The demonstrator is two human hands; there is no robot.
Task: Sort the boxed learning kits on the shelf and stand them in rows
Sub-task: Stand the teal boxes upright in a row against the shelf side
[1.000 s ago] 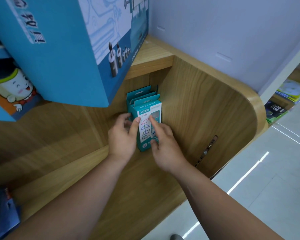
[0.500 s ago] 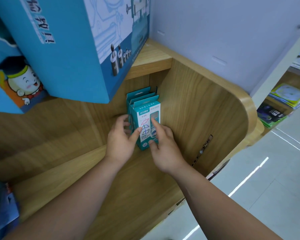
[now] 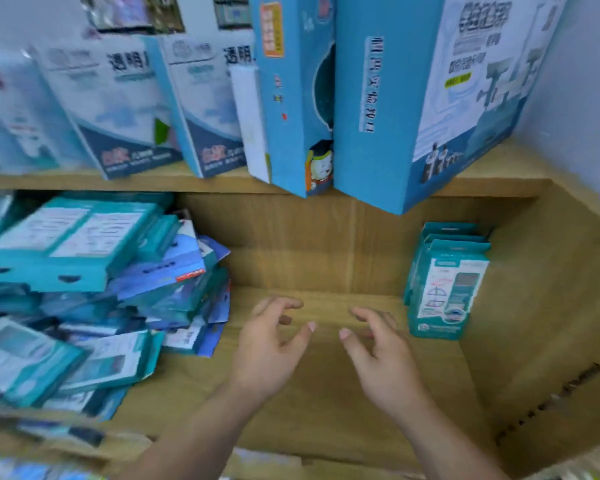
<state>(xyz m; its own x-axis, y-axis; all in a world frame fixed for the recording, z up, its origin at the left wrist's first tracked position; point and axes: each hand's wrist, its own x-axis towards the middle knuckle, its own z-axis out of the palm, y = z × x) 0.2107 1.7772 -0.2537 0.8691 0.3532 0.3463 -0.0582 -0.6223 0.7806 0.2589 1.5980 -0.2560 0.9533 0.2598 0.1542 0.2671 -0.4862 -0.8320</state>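
Head | left hand (image 3: 267,344), right hand (image 3: 381,351) loose, empty | kit row (image 3: 444,289) upright | blurry pile (image 3: 94,292), probably kits

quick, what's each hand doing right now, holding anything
Left hand: open, fingers loosely curled, holding nothing.
Right hand: open, holding nothing, clear of the standing teal boxes.

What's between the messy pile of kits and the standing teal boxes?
In the head view, bare shelf, with the left hand and right hand open above it.
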